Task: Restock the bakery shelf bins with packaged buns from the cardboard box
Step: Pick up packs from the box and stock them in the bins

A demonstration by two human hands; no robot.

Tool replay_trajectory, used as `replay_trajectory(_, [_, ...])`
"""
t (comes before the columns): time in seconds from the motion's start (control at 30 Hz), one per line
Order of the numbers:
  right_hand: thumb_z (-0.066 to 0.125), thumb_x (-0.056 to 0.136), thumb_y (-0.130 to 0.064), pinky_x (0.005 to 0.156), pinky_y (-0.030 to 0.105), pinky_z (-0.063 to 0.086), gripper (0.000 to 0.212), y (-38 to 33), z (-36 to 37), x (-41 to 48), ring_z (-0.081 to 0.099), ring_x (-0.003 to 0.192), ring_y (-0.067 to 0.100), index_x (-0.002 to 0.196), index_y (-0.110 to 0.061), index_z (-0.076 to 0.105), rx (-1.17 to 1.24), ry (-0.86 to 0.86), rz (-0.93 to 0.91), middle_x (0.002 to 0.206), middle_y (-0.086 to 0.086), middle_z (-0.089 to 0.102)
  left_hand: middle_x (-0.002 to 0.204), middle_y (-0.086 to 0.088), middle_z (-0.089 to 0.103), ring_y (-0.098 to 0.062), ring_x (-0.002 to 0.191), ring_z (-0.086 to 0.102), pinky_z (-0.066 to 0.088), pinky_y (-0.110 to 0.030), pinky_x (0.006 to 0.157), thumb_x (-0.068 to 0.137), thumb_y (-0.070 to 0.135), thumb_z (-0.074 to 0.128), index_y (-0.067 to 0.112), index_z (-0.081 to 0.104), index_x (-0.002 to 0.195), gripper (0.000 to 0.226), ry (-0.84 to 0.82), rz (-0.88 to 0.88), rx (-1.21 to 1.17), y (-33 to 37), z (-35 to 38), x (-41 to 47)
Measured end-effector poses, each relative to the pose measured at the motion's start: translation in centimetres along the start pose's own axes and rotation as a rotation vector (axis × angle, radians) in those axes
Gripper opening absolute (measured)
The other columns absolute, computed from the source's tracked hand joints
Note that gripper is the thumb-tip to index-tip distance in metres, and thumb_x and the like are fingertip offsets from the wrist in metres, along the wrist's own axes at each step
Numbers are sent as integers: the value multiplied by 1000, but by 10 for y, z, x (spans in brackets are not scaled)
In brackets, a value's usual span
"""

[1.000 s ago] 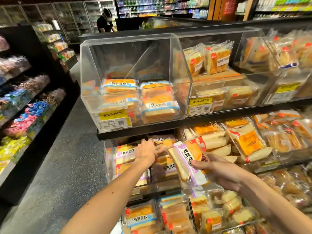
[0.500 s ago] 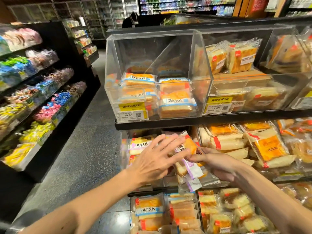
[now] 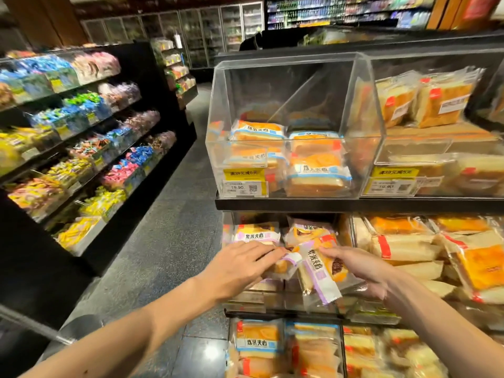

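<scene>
Left hand dropped flat onto a pack in the middle bin; right hand grips a bun. Bin part-filled; box unseen.

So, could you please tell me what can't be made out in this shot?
- Cardboard box: nowhere in the head view, beyond the frame.
- Right hand: fingers hidden under the purple-labelled bun packet it holds.
- Left hand: covers the label of the second packet.
- Bottom-shelf packets: blurred, cut by the lower edge.
- Upper right bin's price tag: print blurred.
</scene>
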State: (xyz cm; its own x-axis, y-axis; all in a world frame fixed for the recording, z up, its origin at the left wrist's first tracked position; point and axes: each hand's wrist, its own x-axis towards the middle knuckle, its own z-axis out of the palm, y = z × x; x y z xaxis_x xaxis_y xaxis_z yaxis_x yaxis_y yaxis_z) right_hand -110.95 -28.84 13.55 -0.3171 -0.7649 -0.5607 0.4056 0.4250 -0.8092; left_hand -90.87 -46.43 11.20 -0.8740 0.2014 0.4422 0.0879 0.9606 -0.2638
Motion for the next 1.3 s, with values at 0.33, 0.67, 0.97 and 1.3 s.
replay_trajectory(0.33, [59, 97, -22, 49, 20, 54, 27, -2, -9, 12, 75, 77, 19, 116, -3, 65, -9, 44, -28, 100, 15, 76, 76, -7, 66, -24, 62, 63, 47, -32, 48, 52, 8, 92, 6, 66, 113, 66, -419, -243, 348, -38, 45, 29])
replay_trajectory(0.67, [59, 98, -20, 59, 20, 55, 26, -2, -16, 8, 74, 81, 15, 119, -6, 64, -1, 32, -23, 102, 11, 76, 136, -16, 52, -35, 125, 52, 46, -46, 102, 92, 8, 55, 14, 25, 152, 67, -777, -456, 66, -56, 90, 37])
replay_trajectory(0.97, [67, 81, 12, 66, 22, 55, 51, -6, -6, 11, 69, 88, 15, 127, -10, 60, -179, -140, -131, 112, 10, 72, 117, 3, 70, -12, 111, 63, 49, -29, 97, 100, 35, 55, 22, 65, 124, 30, -337, -772, -760, -37, 30, 55])
replay_trajectory(1.3, [81, 73, -26, 65, 34, 60, 50, -8, 23, 29, 69, 83, 23, 118, -10, 66, 64, -270, 70, 103, 13, 70, 103, -9, 70, -11, 75, 64, 53, -22, 59, 84, 10, 78, 23, 47, 122, 52, -231, -1190, -1351, -10, 11, 26])
